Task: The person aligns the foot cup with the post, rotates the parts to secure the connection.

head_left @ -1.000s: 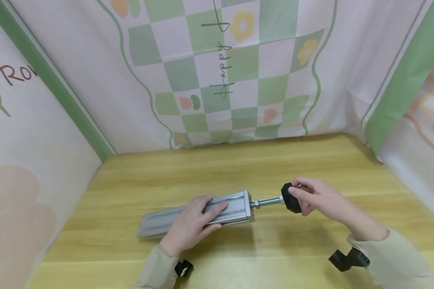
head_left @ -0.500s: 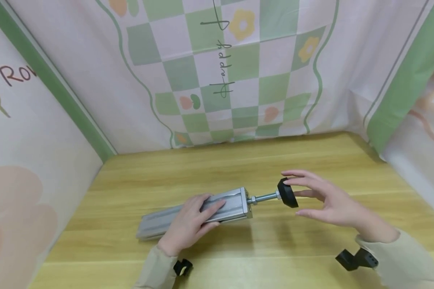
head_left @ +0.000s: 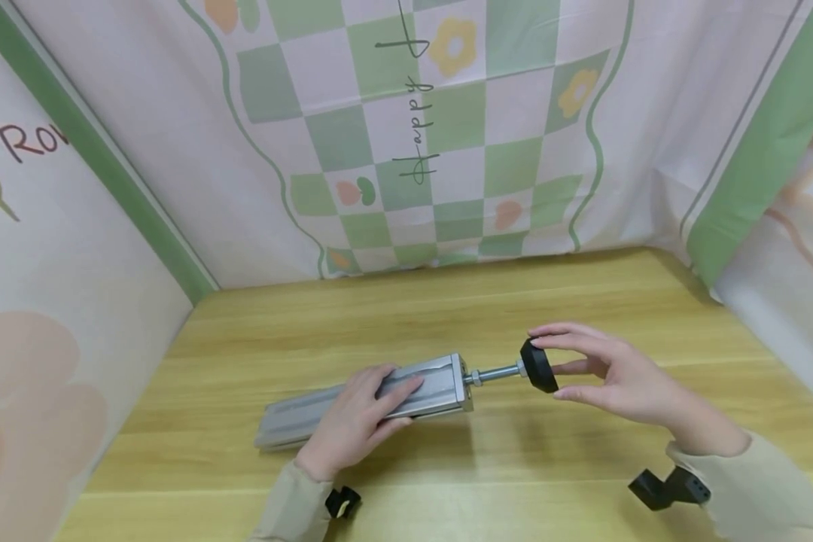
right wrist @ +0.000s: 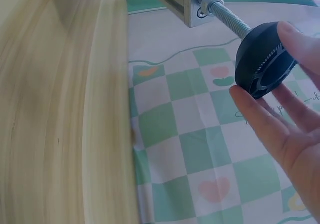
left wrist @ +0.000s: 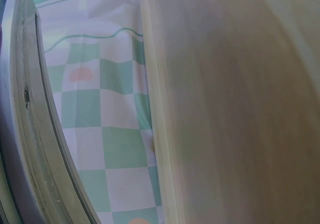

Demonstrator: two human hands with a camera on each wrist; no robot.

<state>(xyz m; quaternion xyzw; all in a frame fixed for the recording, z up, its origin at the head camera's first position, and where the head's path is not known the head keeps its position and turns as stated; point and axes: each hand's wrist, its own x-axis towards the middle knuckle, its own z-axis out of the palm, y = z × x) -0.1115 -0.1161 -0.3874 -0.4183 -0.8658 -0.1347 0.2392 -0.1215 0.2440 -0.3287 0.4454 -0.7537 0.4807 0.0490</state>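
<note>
A silver aluminium profile (head_left: 438, 384) lies slantwise over the table, its right end raised a little above its shadow. My left hand (head_left: 355, 421) grips it, with the thumb along the near side and the other fingers over the top. From its right end sticks a threaded rod (head_left: 500, 373) with a nut (head_left: 476, 378), and at the rod's tip sits a black leveling foot (head_left: 538, 366). My right hand (head_left: 623, 380) holds that foot's rim between thumb and fingertips. The right wrist view shows the foot's ribbed, hollow underside (right wrist: 275, 72). In the left wrist view only the profile's side (left wrist: 42, 119) appears.
The wooden table (head_left: 257, 324) ends at a curtain (head_left: 457, 150) with green checks behind, and printed cloth hangs at both sides. A black mount (head_left: 667, 488) sits on the right wrist, another (head_left: 343, 503) on the left.
My right fingers spread off the black foot, shifted slightly right, then closed in on its rim again. The foot's tilt has changed. My left hand keeps its grip on the profile.
</note>
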